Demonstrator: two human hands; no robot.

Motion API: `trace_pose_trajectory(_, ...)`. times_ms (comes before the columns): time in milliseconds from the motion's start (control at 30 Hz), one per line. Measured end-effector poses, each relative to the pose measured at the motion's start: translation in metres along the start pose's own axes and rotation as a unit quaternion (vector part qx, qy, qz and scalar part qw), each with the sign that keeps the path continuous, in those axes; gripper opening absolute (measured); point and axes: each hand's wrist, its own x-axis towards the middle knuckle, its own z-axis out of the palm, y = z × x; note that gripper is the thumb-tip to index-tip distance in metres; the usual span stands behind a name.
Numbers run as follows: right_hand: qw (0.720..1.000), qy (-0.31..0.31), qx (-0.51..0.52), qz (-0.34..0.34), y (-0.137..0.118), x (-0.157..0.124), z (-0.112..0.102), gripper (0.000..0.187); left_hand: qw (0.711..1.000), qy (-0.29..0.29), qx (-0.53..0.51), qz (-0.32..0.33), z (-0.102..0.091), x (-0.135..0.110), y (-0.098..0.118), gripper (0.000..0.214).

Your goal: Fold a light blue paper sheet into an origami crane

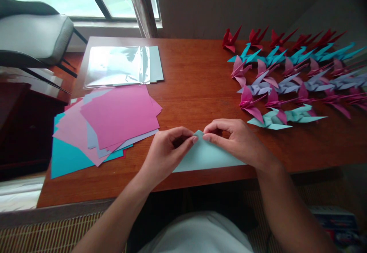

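A pale mint sheet of origami paper lies near the front edge of the table, folded into a triangle with its tip pointing away from me. My left hand pinches the paper just left of the tip, thumb against forefinger. On the other side of the tip, my right hand pinches the right edge the same way. Both hands hide parts of the slanting edges. Close to my right hand stand mint paper cranes, two of them, finished in the same colour.
Rows of red, turquoise, pink, lilac and magenta paper cranes fill the table's right side. Loose coloured sheets are piled at left, behind them a clear packet of paper. A chair stands by the window.
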Motion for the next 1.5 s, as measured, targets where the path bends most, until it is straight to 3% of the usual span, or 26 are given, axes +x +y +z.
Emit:
trace_pose_trajectory(400, 1.000, -0.006, 0.001, -0.013, 0.002, -0.001, -0.001, 0.006, 1.000, 0.002, 0.011, 0.018, 0.000, 0.000, -0.001, 0.021)
trace_pose_trajectory(633, 0.999, 0.007, -0.020, -0.030, 0.002, 0.001, -0.002, 0.005, 0.986, 0.034, 0.152, 0.064, -0.001, 0.005, 0.002, 0.018)
trace_pose_trajectory(733, 0.998, 0.033, -0.035, -0.040, 0.005, 0.011, 0.000, 0.006, 0.949, 0.075, 0.284, 0.115, -0.003, 0.011, 0.007, 0.012)
trace_pose_trajectory(867, 0.993, 0.071, -0.073, -0.054, 0.011, 0.029, 0.003, 0.006, 0.848, 0.156, 0.477, 0.173, 0.002, 0.010, 0.018, 0.021)
trace_pose_trajectory(933, 0.991, 0.077, -0.095, -0.053, 0.015, 0.036, 0.005, 0.008, 0.811, 0.167, 0.517, 0.217, 0.010, 0.004, 0.023, 0.027)
trace_pose_trajectory(1000, 0.990, 0.079, -0.108, -0.048, 0.019, 0.040, 0.007, 0.009, 0.796, 0.133, 0.534, 0.251, 0.020, -0.005, 0.024, 0.032)
trace_pose_trajectory(1100, 0.988, 0.082, -0.119, -0.048, 0.022, 0.041, 0.009, 0.009, 0.794, 0.065, 0.552, 0.244, 0.034, -0.017, 0.019, 0.035)
trace_pose_trajectory(1300, 0.985, 0.089, -0.143, -0.046, 0.023, 0.041, 0.013, 0.009, 0.802, 0.016, 0.569, 0.181, 0.042, -0.022, 0.006, 0.055)
trace_pose_trajectory(1500, 0.977, 0.100, -0.177, -0.059, 0.023, 0.040, 0.013, 0.009, 0.806, -0.003, 0.570, 0.158, 0.042, -0.021, 0.000, 0.059)
